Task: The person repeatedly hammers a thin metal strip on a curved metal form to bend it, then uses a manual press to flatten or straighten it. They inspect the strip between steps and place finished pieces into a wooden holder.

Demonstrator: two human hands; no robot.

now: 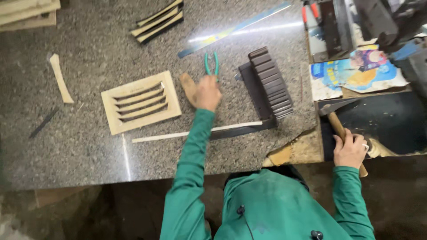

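On the granite slab (89,146), the left hand (207,93) closes round green-handled pliers (211,65), whose handles point to twelve o'clock. At nine o'clock lies a pale wooden louvre vent (141,102); at three o'clock, a dark slatted one (269,84). Off the slab's edge, the right hand (350,151) grips a hammer (340,129)

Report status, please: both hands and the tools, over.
Left hand reaching onto green-handled pliers on the granite table. Right hand gripping the hammer by its wooden handle. Dark slatted frame lies right beside the pliers.
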